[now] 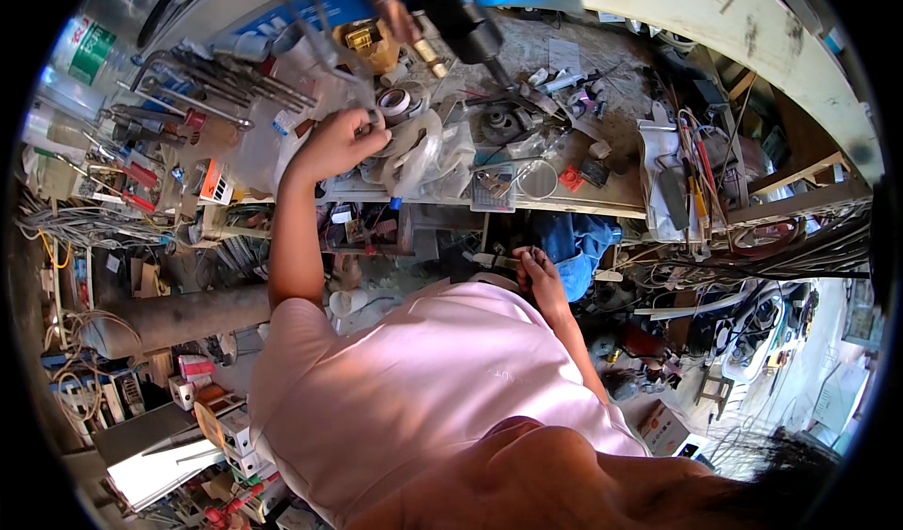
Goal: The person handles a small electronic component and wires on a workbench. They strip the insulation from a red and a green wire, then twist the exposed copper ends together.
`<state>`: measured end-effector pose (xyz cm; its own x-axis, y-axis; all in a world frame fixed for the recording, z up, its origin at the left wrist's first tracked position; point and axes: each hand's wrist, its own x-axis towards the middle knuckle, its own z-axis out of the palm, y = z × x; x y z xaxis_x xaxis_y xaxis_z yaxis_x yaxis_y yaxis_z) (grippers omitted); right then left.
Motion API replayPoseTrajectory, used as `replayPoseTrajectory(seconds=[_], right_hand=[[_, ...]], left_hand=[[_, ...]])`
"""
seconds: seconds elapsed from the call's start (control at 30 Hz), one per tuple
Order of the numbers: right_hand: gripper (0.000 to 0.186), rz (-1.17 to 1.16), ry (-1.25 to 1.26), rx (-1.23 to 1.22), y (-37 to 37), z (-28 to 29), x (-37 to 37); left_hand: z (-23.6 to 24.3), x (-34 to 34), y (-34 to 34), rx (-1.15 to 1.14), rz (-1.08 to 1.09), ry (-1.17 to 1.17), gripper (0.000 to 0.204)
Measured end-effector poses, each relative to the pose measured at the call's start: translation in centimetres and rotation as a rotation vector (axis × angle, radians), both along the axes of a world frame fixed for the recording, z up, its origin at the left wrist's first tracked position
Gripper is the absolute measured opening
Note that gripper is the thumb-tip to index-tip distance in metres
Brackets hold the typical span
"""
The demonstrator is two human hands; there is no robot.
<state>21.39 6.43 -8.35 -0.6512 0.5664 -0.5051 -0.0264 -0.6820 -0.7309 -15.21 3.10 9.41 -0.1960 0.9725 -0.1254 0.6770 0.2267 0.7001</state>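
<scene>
My left hand (343, 144) is raised over the cluttered workbench (611, 187), its fingers curled in. What it holds, if anything, is too small to make out. Just past its fingertips lies a tape roll (394, 103), with a crumpled clear plastic bag (451, 158) to its right. Lower, in front of my body, my right hand (538, 271) is closed on one end of a pale, narrow strip (496, 261). The strip's exact kind does not show. Blue cloth (585, 245) hangs beside that hand, below the bench edge.
A dark drill-like tool (461, 27) hangs over the bench. Long metal rods and bits (212, 83) crowd the left side. Screwdrivers (698, 187) stand in a holder at the right. A large pipe (179, 318) lies low on the left, and cable bundles (790, 262) hang at right.
</scene>
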Motion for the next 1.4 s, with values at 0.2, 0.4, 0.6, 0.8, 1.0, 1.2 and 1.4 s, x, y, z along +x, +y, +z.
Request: replayPoseTrajectory(seconds=[0.2, 0.4, 0.6, 0.8, 1.0, 1.2, 1.4], right_hand=[[0.018, 0.033, -0.007, 0.010, -0.6, -0.3, -0.8], [0.020, 0.012, -0.057, 0.180, -0.8, -1.2, -0.8], [0.021, -0.029, 0.020, 0.110, -0.5, -1.6, -0.5], [0.024, -0.064, 0.007, 0.081, 0.0, -2.2, 0.1], [0.020, -0.161, 0.073, -0.002, 0.5, -1.8, 1.3], [0.019, -0.251, 0.071, -0.166, 0.8, -1.5, 2.9], [0.020, -0.225, 0.050, -0.156, 1.4, -1.6, 3.3]], left_hand=[[-2.0, 1.0, -0.5, 0.035, 0.038, -0.058, 0.029], [-0.7, 1.7, 2.0, 0.091, 0.052, -0.011, 0.025], [1.6, 6.8, 8.4, 0.161, -0.162, -0.068, 0.029], [1.7, 14.2, 19.8, 0.072, -0.554, 0.193, 0.021], [-5.5, 20.5, 33.1, 0.168, -0.487, 0.386, 0.033], [-9.9, 24.2, 39.1, 0.326, -0.296, 0.364, 0.045], [-9.1, 20.5, 39.7, 0.177, -0.404, 0.520, 0.028]])
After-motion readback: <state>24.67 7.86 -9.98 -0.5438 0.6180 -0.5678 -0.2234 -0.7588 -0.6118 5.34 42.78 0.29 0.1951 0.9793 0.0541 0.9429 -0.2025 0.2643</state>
